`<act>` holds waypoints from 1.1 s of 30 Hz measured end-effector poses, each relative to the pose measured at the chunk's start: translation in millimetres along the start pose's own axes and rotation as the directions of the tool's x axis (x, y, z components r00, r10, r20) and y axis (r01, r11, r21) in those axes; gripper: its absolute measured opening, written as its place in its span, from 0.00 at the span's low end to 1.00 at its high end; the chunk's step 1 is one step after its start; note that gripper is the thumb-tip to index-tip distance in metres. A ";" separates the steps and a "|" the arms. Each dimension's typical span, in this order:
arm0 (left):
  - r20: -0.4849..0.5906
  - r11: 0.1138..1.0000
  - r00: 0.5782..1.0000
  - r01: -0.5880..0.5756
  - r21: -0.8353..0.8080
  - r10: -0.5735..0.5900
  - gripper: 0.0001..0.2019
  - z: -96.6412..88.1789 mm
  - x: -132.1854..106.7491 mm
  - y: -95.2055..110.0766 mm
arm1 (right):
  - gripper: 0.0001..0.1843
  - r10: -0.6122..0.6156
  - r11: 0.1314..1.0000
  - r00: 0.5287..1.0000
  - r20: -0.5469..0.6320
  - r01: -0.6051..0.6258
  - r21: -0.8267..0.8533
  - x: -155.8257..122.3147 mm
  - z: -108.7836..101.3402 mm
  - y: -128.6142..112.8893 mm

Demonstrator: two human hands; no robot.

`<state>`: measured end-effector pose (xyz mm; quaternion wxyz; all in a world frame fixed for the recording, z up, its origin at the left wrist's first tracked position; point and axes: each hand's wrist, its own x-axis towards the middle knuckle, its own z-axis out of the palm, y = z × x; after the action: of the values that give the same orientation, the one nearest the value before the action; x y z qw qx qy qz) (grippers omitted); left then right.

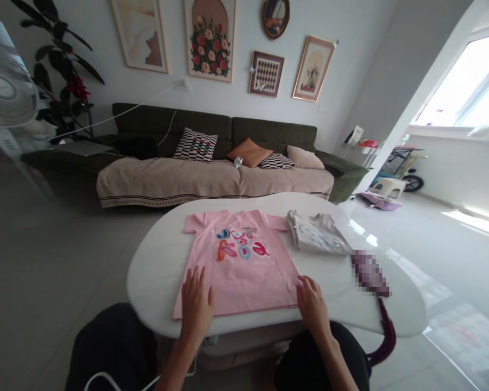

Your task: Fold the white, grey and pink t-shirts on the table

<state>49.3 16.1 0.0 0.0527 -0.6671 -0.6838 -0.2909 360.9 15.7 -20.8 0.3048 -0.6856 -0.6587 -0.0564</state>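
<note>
A pink short-sleeved T-shirt point(244, 285) with a colourful printed design lies spread flat on the white table point(158, 271), its collar toward the far side. My left hand point(196, 301) rests flat on the shirt's lower left part, fingers stretched out. At the lower right edge of the shirt is my right hand point(313, 305), its fingers curled together against the cloth. A folded light-grey shirt point(320, 232) lies to the right of the pink one, just past its sleeve.
On the table's right side lies a blurred-out purplish thing point(370, 273), with a dark red strap-like piece point(387, 334) hanging over the edge below it. A green sofa point(275, 130) with cushions stands behind the table. A fan point(8, 87) stands at the left.
</note>
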 end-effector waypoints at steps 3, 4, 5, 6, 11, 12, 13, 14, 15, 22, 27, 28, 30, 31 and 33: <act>0.169 0.997 0.983 -0.077 0.031 0.071 0.23 13.3 15.5 22.5 | 0.22 -0.119 0.992 0.977 0.177 0.124 -0.018 16.2 14.6 -20.4; 0.222 0.996 0.974 -0.064 0.062 0.049 0.23 19.4 18.3 25.2 | 0.24 -0.101 0.991 0.966 0.239 0.118 -0.058 19.7 19.3 -24.9; 0.268 0.994 0.963 -0.043 0.097 0.016 0.23 25.7 19.7 25.4 | 0.25 -0.064 0.989 0.952 0.298 0.100 -0.106 22.0 23.4 -28.1; 0.305 0.991 0.952 -0.023 0.129 -0.018 0.24 31.5 20.0 23.7 | 0.27 -0.018 0.985 0.936 0.351 0.077 -0.155 23.3 26.6 -30.0; 0.370 0.985 0.927 -0.006 0.175 -0.060 0.26 44.6 15.9 10.6 | 0.28 0.102 0.960 0.882 0.460 0.033 -0.277 21.8 30.8 -31.6; 0.366 0.985 0.929 -0.009 0.173 -0.056 0.26 43.8 15.4 9.9 | 0.28 0.105 0.959 0.881 0.461 0.033 -0.282 20.9 30.2 -31.8; 0.361 0.985 0.931 -0.012 0.170 -0.052 0.26 42.4 15.0 9.9 | 0.29 0.108 0.958 0.881 0.461 0.032 -0.285 19.8 29.6 -32.1; 0.358 0.986 0.933 -0.012 0.168 -0.050 0.26 40.4 14.5 10.1 | 0.29 0.112 0.956 0.881 0.459 0.030 -0.290 18.3 29.0 -32.5; 0.358 0.986 0.932 -0.011 0.168 -0.051 0.26 38.3 13.6 10.3 | 0.29 0.115 0.955 0.882 0.457 0.028 -0.294 16.5 28.5 -33.0; 0.359 0.980 0.931 -0.003 0.198 -0.070 0.25 26.7 -2.1 6.0 | 0.29 0.083 0.959 0.890 0.448 0.051 -0.280 0.8 25.0 -35.7; 0.363 0.979 0.929 -0.005 0.202 -0.070 0.25 26.8 -6.7 5.3 | 0.29 0.085 0.959 0.893 0.443 0.048 -0.280 -1.6 25.0 -36.0; 0.357 0.979 0.932 -0.007 0.202 -0.067 0.25 27.4 -6.7 5.2 | 0.29 0.084 0.959 0.893 0.441 0.048 -0.279 -1.6 25.5 -35.9; 0.344 0.980 0.937 -0.011 0.199 -0.060 0.25 28.8 -6.6 4.7 | 0.29 0.084 0.960 0.895 0.438 0.046 -0.277 -1.6 26.2 -35.7; 0.340 0.981 0.939 -0.010 0.196 -0.058 0.25 29.4 -6.5 4.4 | 0.29 0.085 0.960 0.896 0.436 0.044 -0.277 -1.6 26.4 -35.6; 0.342 0.982 0.938 -0.007 0.190 -0.059 0.25 30.1 -5.9 3.8 | 0.29 0.087 0.961 0.897 0.433 0.039 -0.274 -1.2 26.2 -35.4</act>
<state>63.0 24.8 -26.4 -0.0092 -0.6907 -0.7156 -0.1037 319.1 25.7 -30.4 0.0499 -0.7241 -0.6878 0.0131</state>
